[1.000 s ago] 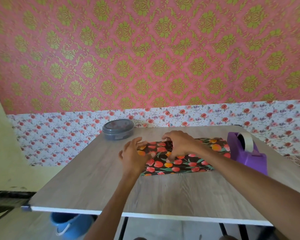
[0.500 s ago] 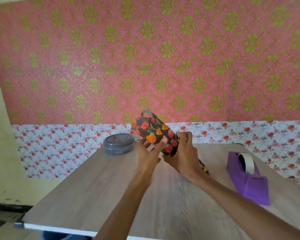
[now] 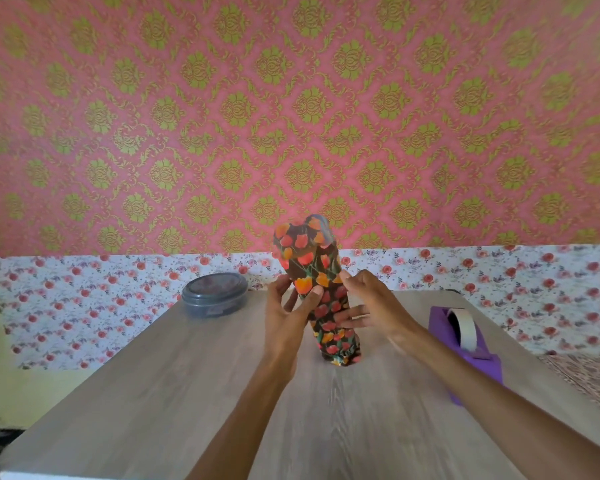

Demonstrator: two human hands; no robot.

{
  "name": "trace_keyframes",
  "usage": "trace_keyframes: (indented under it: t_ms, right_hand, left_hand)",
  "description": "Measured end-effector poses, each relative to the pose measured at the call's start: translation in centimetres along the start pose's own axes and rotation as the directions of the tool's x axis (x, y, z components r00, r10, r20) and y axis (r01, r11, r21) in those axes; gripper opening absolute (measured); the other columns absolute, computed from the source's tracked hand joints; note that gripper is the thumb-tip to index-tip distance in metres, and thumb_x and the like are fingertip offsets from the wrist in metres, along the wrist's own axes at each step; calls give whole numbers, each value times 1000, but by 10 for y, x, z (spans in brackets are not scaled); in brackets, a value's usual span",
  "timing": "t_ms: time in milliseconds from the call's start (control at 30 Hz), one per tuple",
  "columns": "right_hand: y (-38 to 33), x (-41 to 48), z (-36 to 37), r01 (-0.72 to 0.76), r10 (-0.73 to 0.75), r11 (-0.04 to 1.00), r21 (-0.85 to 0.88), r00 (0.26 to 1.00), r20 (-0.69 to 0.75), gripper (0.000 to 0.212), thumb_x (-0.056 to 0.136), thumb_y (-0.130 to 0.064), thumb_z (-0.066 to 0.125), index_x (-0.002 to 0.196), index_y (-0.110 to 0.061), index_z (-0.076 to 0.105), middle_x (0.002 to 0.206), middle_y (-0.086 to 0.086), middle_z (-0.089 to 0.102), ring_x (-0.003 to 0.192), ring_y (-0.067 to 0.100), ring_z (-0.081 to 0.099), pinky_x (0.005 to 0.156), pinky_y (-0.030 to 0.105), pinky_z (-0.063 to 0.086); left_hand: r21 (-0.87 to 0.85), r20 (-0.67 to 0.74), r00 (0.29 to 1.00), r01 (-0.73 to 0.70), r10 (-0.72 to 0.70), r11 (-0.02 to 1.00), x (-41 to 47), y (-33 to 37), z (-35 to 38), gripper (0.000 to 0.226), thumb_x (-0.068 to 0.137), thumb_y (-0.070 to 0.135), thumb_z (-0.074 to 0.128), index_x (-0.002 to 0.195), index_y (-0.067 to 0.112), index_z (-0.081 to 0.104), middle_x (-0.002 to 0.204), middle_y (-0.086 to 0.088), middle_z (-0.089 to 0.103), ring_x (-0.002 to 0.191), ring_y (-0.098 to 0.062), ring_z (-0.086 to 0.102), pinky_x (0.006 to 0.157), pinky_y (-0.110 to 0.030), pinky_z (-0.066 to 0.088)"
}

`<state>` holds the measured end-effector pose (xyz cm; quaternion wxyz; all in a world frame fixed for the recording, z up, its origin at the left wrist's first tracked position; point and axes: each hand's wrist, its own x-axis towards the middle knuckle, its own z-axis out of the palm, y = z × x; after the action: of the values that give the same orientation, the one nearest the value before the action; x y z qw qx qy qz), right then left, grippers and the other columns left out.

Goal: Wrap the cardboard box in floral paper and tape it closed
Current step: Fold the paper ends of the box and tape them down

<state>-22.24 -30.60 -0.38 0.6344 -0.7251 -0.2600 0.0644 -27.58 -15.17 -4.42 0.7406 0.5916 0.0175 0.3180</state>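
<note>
The floral-wrapped box [image 3: 321,285], dark paper with red and orange flowers, stands on end at the middle of the wooden table [image 3: 187,393], leaning slightly left. Loose paper bunches at its top end. My left hand [image 3: 288,313] grips its left side, thumb across the front. My right hand [image 3: 368,306] holds the right side, fingers spread on the paper. No bare cardboard shows. A purple tape dispenser [image 3: 465,344] with a white roll sits to the right, apart from both hands.
A round grey lidded container [image 3: 214,294] sits at the table's back left. Patterned wallpaper rises right behind the table. The near table edge runs along the bottom left, with the floor below it.
The wrapped box lay flat under both hands a second ago. Both hands lifted and turned it, and it now stands upright on one end.
</note>
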Motion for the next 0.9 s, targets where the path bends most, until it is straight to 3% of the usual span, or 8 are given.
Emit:
trace_keyframes:
  t_ms: [67,167,367,467,633,700,800,900]
  right_hand:
    - [2,-2,-4,-23,23,999,41,1000,0,59,85,-61,60,103,-7,45,120,-1,60,85,31,75,83,46,60]
    - [6,-8,-7,13,-12,1000,21,998,-55,53,83,-58,66,91,-11,43,112,8,68,81,28,75,82,46,61]
    - [20,-8,-7,34,-38,999,-22,964,-263,55,90,-51,63,101,1,49,94,17,72,65,29,74,70,47,62]
    - [27,-10,-7,8,-18,999,-35,952,-306,53,89,-53,63,94,-1,51,86,17,73,62,29,73,68,48,62]
    - [38,-8,-4,-39,-56,972,-231,919,-390,75,71,-82,56,83,-9,58,72,4,72,60,23,72,62,49,60]
    - [43,-6,-3,-38,-72,965,-261,914,-398,77,69,-85,53,86,-10,61,71,3,71,60,21,70,60,49,60]
    - [46,-8,-3,-17,-110,955,-295,907,-407,79,71,-85,51,88,-9,63,71,4,70,59,21,69,57,50,58]
    - [49,-12,-3,-3,-127,950,-311,908,-399,80,71,-88,50,86,-11,63,72,4,70,59,19,69,57,49,58]
  left_hand:
    - [-8,9,1000,-19,19,1000,0,-2,5,61,69,33,87,120,28,54,127,10,62,125,-15,56,99,-50,51]
    - [-18,35,998,-60,61,998,0,-7,12,59,64,25,86,116,26,58,124,7,65,125,-17,56,96,-50,53]
    - [-2,98,992,-84,84,996,-9,-13,26,62,68,16,83,122,28,54,123,14,63,123,-2,53,77,-20,55]
    - [54,110,990,-91,85,994,-16,-16,30,68,73,9,85,127,28,49,128,12,58,115,8,55,72,-14,53]
    - [105,7,993,-120,120,987,-19,-21,36,71,71,14,87,128,28,48,123,8,60,107,9,58,78,-20,56]
    - [135,-47,993,-102,109,986,-16,-26,38,67,71,20,87,127,28,50,122,5,60,110,4,58,82,-22,56]
    - [156,-87,994,-49,63,986,-15,-31,39,68,64,41,87,123,32,55,120,1,61,112,-11,60,92,-39,56]
    - [81,-86,996,-11,18,997,-19,-32,42,57,70,37,86,117,27,55,112,1,65,108,-17,65,88,-40,57]
